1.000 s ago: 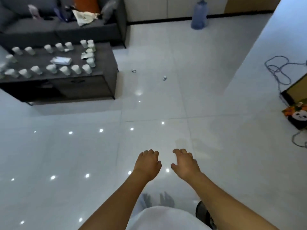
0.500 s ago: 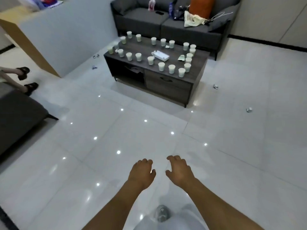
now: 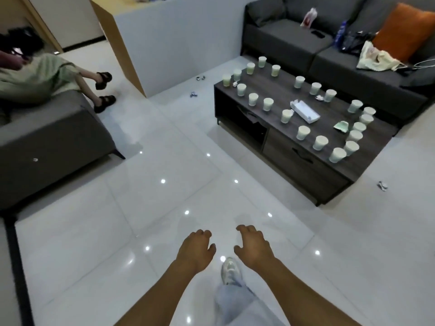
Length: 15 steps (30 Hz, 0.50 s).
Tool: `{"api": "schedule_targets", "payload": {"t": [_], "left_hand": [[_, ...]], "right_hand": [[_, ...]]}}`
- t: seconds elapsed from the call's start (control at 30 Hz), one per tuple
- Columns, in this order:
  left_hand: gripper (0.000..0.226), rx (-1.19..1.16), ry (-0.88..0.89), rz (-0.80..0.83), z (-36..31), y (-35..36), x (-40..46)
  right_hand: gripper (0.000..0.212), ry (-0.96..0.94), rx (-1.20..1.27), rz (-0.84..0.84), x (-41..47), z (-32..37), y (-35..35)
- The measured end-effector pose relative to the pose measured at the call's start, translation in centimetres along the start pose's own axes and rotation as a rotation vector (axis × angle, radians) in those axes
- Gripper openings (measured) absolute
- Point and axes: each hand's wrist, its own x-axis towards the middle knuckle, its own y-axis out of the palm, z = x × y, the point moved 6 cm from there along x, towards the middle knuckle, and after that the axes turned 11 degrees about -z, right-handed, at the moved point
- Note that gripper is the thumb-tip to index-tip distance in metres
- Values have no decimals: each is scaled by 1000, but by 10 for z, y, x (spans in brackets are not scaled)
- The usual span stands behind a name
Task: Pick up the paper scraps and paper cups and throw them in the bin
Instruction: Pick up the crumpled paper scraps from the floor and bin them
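Paper cups (image 3: 303, 132) stand upright in rows across the dark coffee table (image 3: 294, 158), several close to its near edge. Paper scraps (image 3: 382, 185) lie on the white floor (image 3: 117, 231) off the table's right end. Your left hand (image 3: 195, 250) and right hand (image 3: 253, 248) hang empty, fingers loosely curled, over open tile well short of the table.

Twenty-one paper cups (image 3: 303, 132) stand on one coffee table (image 3: 280, 90). Three crumpled paper scraps (image 3: 382, 185) lie on the floor (image 3: 164, 208). On the table are two more scraps, one torn green paper (image 3: 341, 126) and one white box (image 3: 304, 111).
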Motion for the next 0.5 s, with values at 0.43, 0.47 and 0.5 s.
{"api": "schedule_targets", "payload": {"t": [0.43,0.47,0.5], "left_hand": [[42,-126,-139,-65,69,-131,257],[42,-125,-134,-63,79,-139,279],[42,-122,-131,-64,89,-148,302]], "right_hand": [[56,-89,-29,44,281,110,-86],[56,-86,-31,44,305,121,-89],[56,-83,-31,43,330,133,-92]]}}
